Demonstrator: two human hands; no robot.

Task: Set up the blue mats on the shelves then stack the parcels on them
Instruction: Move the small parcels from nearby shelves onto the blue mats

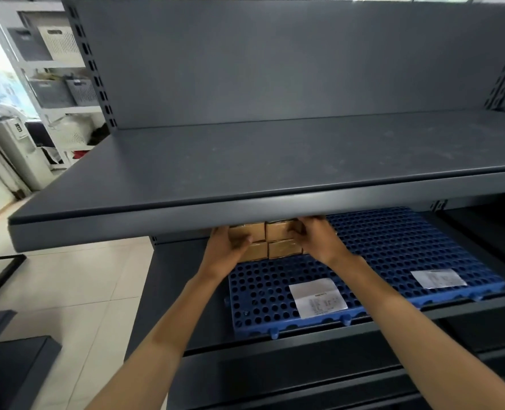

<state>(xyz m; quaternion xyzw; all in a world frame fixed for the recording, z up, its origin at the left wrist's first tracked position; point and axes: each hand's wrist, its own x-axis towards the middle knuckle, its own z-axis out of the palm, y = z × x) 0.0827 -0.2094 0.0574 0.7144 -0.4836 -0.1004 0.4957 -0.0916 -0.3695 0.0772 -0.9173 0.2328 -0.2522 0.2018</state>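
A blue perforated mat (393,253) lies on the lower shelf (192,327), with two white paper labels (318,297) on it. Several small brown cardboard parcels (281,248) stand stacked in two layers at the mat's back left, partly hidden under the upper shelf's front edge. My left hand (229,247) presses against the stack's left side, thumb across a lower parcel's front. My right hand (316,239) grips the stack's right side at the upper parcel.
The wide dark grey upper shelf (275,161) overhangs the parcels and carries nothing. Light storage racks with baskets (67,90) stand at the far left. Tiled floor (76,291) lies left of the unit, and a dark shelf part (11,368) sits at the bottom left.
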